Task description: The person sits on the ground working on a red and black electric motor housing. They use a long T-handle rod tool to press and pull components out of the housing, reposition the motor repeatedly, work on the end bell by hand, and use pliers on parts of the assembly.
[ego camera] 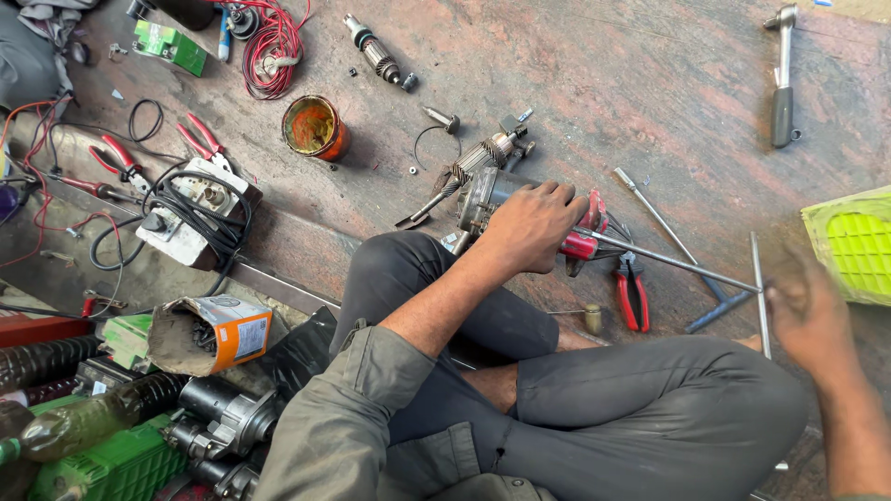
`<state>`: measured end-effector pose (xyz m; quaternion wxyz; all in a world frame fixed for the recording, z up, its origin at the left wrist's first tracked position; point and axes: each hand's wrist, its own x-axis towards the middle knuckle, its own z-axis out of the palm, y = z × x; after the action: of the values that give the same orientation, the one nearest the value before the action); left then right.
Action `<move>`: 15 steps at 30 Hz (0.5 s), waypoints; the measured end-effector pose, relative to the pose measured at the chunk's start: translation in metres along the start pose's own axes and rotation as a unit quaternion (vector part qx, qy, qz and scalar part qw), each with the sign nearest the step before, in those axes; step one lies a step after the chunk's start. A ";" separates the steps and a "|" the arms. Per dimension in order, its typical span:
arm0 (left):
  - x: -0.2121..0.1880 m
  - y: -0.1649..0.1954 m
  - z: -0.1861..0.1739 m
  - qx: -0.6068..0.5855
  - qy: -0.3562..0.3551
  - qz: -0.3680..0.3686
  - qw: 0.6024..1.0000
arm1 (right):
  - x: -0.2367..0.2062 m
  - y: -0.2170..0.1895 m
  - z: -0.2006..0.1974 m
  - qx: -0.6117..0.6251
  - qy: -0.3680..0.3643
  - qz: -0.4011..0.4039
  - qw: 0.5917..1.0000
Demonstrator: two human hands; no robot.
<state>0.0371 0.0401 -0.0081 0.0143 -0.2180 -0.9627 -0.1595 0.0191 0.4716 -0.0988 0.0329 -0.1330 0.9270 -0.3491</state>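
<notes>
On the floor [594,65] in front of your crossed legs, your left hand [531,225] lies over a grey metal motor housing [483,197], its grip closed around the top of it and pinning it just beyond your left knee. Beside that hand, a long steel rod [677,263] with a red collar [580,245] runs out to the right, and red-handled pliers [632,290] lie just under it. Touching the housing on its far side is a copper-wound armature [481,158]; a second armature [378,54] lies well apart, further up.

Your right hand [806,306] is blurred near the right edge, close to a T-handle wrench [707,278] and a yellow-green plastic crate [854,243]; you cannot tell whether its grip is closed or apart, or whether it holds anything.

Further off, an orange tin [314,128] stands on the floor, a ratchet wrench [783,79] lies at the top right, and a white switch box [193,210] wrapped in black cable sits at your left beside red-handled cutters [206,139]. An open orange carton [209,334] lies near your left elbow.
</notes>
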 end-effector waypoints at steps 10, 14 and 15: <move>0.002 0.002 0.000 0.020 -0.038 -0.009 0.999 | 0.005 0.028 0.007 0.051 -0.152 0.220 0.962; 0.003 0.002 -0.002 0.012 -0.035 -0.006 0.999 | 0.012 0.012 -0.002 0.111 -0.137 0.244 0.954; 0.002 0.002 -0.002 0.011 -0.032 -0.004 0.999 | 0.010 0.002 -0.007 0.081 -0.095 0.178 0.976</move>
<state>0.0357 0.0421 -0.0057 -0.0150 -0.2186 -0.9653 -0.1423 0.0083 0.4747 -0.0940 0.1927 0.0047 0.8972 -0.3973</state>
